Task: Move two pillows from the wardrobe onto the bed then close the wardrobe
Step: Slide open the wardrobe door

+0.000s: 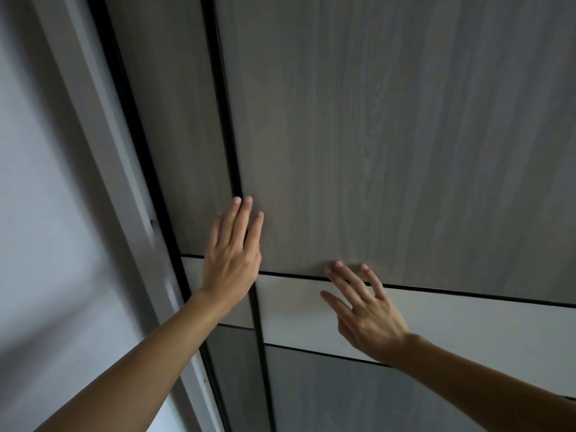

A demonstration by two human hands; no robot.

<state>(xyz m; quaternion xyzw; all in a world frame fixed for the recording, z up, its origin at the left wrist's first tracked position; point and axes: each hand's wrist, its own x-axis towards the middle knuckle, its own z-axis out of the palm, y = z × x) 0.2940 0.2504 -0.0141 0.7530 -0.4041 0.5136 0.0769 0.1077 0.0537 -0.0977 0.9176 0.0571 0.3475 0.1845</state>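
Observation:
A grey wood-grain sliding wardrobe door with a white cross band fills most of the view. My left hand lies flat with fingers extended at the door's left edge, over the black vertical seam. My right hand is spread with its fingertips on the door just above the white band. Neither hand holds anything. A second door panel sits to the left of the seam. No pillow and no bed are in view, and the wardrobe's inside is hidden.
A white frame runs diagonally along the wardrobe's left side, with a pale wall beyond it. A lower grey panel lies under the white band.

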